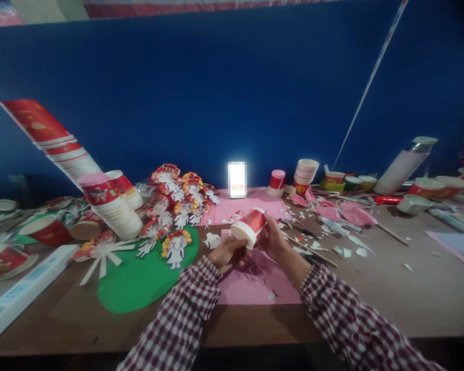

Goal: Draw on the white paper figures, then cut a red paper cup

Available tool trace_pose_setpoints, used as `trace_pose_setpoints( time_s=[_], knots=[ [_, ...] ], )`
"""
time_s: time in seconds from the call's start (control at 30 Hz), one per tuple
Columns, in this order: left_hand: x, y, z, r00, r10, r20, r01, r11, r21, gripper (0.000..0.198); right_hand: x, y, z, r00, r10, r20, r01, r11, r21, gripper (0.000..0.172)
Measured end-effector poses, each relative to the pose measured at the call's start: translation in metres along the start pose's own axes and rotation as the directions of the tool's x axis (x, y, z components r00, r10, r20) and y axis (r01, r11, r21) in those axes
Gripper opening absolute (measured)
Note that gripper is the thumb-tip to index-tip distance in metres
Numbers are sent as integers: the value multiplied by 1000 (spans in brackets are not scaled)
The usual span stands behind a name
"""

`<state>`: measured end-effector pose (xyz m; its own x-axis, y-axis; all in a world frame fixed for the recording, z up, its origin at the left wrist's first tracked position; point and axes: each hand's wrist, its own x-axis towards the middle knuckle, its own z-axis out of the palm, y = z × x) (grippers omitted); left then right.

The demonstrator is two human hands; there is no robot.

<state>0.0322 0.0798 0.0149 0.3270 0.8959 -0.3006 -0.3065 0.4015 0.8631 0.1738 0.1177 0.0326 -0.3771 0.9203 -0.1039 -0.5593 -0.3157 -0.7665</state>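
Head view: red handheld cup, print illegible

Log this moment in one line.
left hand: holds red-and-white paper cup | right hand: holds same cup | cup: tilted, over flat pink paper sheet

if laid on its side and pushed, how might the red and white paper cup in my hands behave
The red and white paper cup would probably roll, given its rounded wall. It's likely light and might dent under pressure: similar red and white cups, nested tightly at left, suggest thin walls.
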Motion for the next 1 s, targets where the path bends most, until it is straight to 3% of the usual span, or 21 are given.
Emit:
trace_pose_setpoints(
  time_s=[0.13,0.27,0.43,0.63,0.8,1.0],
  knots=[
    [1,-5,4,998,-23,57,20,998,54,44,2,1,-1,1000,10,26,-11,1000,28,41],
    [1,-6,9,1000,-29,2,28,983,179,49,6,1,-1,995,-80,-62,86,991,105,37],
    [3,-9,11,999,41,-35,-27,940,341,50,7,1,2,986,-99,-133,115,986,118,40],
    [2,-12,17,991,125,-51,-99,927,362,54,10,0,1,989,-59,-136,79,987,143,45],
    [-3,-9,18,992,123,-39,-97,911,401,58,15,-7,-8,969,-30,-246,63,990,128,47],
    [-2,-8,20,995,85,-44,-74,975,209,46,11,2,-9,998,-7,-66,11,999,53,54]
  ],
)
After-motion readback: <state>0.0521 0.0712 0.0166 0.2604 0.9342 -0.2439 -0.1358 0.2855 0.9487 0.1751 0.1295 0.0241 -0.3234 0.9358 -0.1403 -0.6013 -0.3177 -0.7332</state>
